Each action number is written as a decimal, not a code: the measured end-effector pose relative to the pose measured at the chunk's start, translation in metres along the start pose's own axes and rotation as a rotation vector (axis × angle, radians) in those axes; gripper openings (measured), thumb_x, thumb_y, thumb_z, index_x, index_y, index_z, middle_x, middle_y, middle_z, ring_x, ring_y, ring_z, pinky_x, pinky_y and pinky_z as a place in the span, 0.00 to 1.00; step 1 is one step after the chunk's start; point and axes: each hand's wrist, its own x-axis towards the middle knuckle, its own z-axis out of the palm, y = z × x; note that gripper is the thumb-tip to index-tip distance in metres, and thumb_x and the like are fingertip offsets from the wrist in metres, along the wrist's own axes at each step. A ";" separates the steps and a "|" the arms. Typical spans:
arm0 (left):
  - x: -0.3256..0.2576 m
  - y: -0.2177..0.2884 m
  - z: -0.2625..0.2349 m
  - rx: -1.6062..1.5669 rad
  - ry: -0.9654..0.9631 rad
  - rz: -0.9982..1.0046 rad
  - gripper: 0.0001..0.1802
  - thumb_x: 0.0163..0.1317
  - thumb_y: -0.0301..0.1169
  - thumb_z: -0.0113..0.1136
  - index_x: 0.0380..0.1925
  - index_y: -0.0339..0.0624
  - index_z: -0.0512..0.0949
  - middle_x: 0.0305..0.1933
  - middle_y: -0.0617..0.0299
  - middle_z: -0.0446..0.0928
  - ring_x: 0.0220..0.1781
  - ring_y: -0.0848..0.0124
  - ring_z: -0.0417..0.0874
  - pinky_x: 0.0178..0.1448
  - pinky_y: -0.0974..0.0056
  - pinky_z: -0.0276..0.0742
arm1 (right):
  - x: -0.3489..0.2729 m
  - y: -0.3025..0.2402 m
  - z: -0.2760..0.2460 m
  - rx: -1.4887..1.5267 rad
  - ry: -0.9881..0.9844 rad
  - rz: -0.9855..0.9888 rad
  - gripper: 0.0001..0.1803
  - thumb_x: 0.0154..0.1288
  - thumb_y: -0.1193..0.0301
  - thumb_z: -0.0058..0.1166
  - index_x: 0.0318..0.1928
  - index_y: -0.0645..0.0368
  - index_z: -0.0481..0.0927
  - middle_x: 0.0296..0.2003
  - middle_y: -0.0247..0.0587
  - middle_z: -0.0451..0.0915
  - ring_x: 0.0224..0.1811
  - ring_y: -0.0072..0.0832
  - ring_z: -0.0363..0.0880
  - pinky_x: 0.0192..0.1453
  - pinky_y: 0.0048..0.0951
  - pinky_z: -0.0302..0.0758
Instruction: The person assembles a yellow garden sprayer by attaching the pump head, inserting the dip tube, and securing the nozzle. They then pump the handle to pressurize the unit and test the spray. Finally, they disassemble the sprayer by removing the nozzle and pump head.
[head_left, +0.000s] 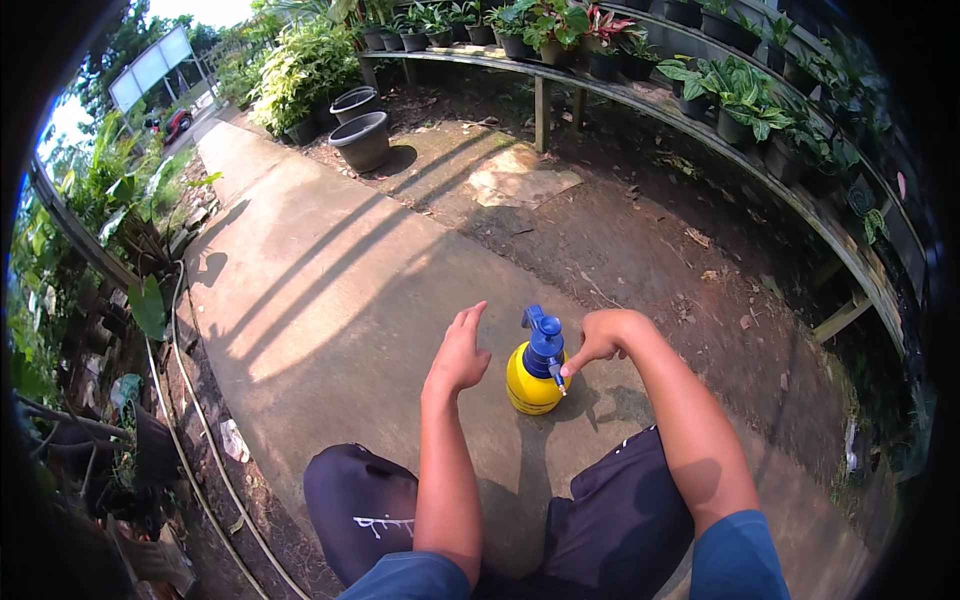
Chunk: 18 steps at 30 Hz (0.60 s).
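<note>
A pump spray bottle [533,380], with a yellow body and a blue pump head, stands upright on the concrete path in front of my knees. Its nozzle points toward me. To its left, my left hand [462,350] is raised with the fingers stretched out, apart from the bottle and holding nothing. On the other side, my right hand [606,337] bends inward, its thumb reaching down beside the nozzle. Whether the thumb touches the nozzle I cannot tell. The right fingers are partly hidden behind the hand, and no grip on the bottle shows.
Concrete path [330,250] runs away to the far left. Two dark empty pots [360,142] stand at its edge. A long bench [640,88] with several potted plants curves along the right. A pale hose [190,430] lies along the left edge, beside greenery.
</note>
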 end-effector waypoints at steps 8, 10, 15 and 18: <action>0.014 0.025 0.008 -0.116 0.119 0.211 0.43 0.51 0.13 0.50 0.73 0.42 0.65 0.74 0.45 0.68 0.78 0.47 0.65 0.81 0.52 0.62 | 0.004 -0.002 0.001 -0.059 0.595 0.185 0.30 0.55 0.53 0.77 0.51 0.61 0.87 0.53 0.54 0.86 0.56 0.44 0.87 0.55 0.41 0.84; 0.013 0.025 0.000 -0.141 0.190 0.205 0.41 0.52 0.13 0.50 0.71 0.40 0.67 0.72 0.45 0.70 0.76 0.46 0.68 0.80 0.52 0.64 | -0.002 0.015 -0.011 0.070 0.938 0.245 0.28 0.59 0.51 0.73 0.53 0.58 0.88 0.55 0.49 0.87 0.58 0.42 0.86 0.56 0.37 0.84; 0.011 0.009 -0.011 -0.162 0.214 0.047 0.36 0.53 0.14 0.51 0.68 0.37 0.71 0.69 0.44 0.73 0.72 0.46 0.72 0.76 0.54 0.69 | -0.025 0.017 0.001 0.127 0.155 0.015 0.32 0.55 0.52 0.76 0.51 0.65 0.87 0.52 0.53 0.87 0.56 0.43 0.87 0.55 0.41 0.84; 0.011 -0.002 -0.002 -0.106 0.170 0.001 0.36 0.54 0.15 0.53 0.68 0.37 0.71 0.69 0.43 0.73 0.72 0.45 0.73 0.76 0.54 0.69 | -0.013 -0.007 0.019 0.037 0.156 -0.167 0.35 0.54 0.56 0.77 0.59 0.61 0.84 0.53 0.53 0.86 0.55 0.48 0.86 0.58 0.43 0.83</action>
